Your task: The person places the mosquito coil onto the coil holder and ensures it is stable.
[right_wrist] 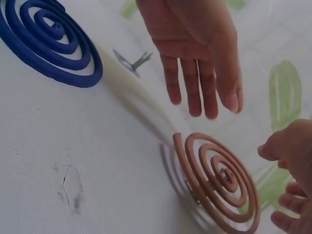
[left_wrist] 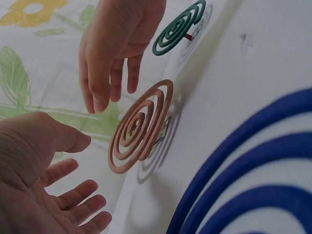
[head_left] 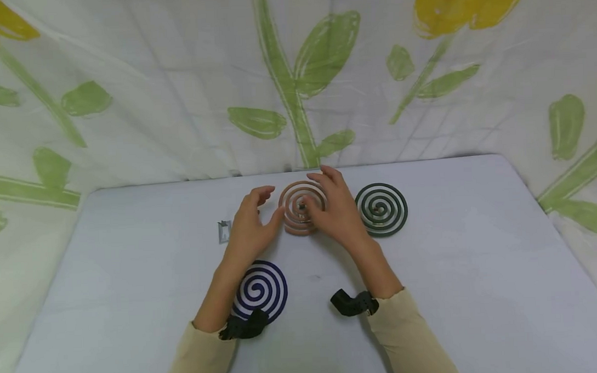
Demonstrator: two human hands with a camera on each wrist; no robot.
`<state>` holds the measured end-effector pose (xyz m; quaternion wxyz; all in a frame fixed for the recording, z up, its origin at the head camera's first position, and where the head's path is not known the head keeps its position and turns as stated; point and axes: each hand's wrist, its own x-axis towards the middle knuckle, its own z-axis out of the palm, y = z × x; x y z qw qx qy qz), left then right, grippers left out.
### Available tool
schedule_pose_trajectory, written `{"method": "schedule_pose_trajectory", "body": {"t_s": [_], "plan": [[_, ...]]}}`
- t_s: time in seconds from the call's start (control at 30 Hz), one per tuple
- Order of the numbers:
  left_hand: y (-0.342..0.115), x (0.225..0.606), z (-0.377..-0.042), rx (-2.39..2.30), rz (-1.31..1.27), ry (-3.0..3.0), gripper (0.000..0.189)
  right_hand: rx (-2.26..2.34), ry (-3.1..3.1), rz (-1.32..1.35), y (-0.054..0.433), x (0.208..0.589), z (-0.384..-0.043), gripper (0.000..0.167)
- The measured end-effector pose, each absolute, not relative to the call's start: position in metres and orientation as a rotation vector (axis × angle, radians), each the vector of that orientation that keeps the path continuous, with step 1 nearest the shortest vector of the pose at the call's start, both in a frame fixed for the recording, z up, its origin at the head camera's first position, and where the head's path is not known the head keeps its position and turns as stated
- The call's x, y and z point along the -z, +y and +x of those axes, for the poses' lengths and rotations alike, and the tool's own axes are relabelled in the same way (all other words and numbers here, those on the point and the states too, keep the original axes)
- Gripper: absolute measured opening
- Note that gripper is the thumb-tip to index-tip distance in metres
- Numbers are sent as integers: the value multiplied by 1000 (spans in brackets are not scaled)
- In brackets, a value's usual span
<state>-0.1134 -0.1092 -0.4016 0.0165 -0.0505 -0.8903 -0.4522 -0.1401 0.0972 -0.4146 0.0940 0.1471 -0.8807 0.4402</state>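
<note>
A brown mosquito coil (head_left: 298, 213) sits raised above the white table on a small metal stand, its shadow below it. My left hand (head_left: 248, 229) hovers at the coil's left, thumb and fingers spread apart. On the other side is my right hand (head_left: 336, 210), its fingers relaxed; in the head view it overlaps the coil's right part. Both wrist views show a gap between each hand and the coil. Beneath my left wrist lies a blue mosquito coil (head_left: 259, 289), partly hidden by the forearm. Beside the left hand stands a bare metal coil stand (head_left: 224, 232).
To the right, a green mosquito coil (head_left: 380, 210) is held up on its own stand. The white table (head_left: 479, 268) ends at the back against a white curtain (head_left: 186, 91) painted with green leaves and yellow flowers. Each wrist wears a black camera.
</note>
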Motion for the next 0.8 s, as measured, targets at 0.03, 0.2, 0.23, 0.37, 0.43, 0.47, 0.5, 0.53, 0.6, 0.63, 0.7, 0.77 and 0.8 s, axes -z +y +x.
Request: {"method": "schedule_pose_trajectory", "body": {"t_s": [0.03,0.2,0.23,0.37,0.43,0.47,0.5,0.53,0.6,0.63,0.7,0.77,0.8], "plan": [[-111,401,-112,1403,-169,-2773,53,-1313,-2608,448,97,414,-139,46],[-116,401,-107,1408,-244,-2792,53,-1299,-2612,477,96,412,-136,48],[-116,400,-106,1403,-251,-2795,53,-1291,-2611,483,95,411,-136,48],[-122,397,-102,1373,-258,-2812,55,-1287,-2614,516,92,407,-137,48],[-126,394,-97,1365,-245,-2829,56,-1296,-2629,520,89,406,-135,49],[-129,393,-95,1364,-240,-2838,57,-1296,-2639,519,88,405,-134,49],[-132,392,-92,1363,-236,-2842,57,-1292,-2645,522,87,405,-133,49],[-135,391,-90,1359,-235,-2846,57,-1286,-2652,523,85,405,-131,49],[-141,390,-87,1354,-232,-2838,58,-1278,-2654,536,83,404,-128,49],[-144,389,-85,1349,-234,-2832,57,-1271,-2651,543,82,404,-126,49],[-150,387,-83,1347,-246,-2817,57,-1271,-2642,556,80,403,-123,49],[-155,386,-80,1336,-267,-2814,57,-1273,-2631,566,79,402,-120,48],[-157,385,-79,1331,-281,-2819,56,-1266,-2626,569,78,401,-119,47]]}}
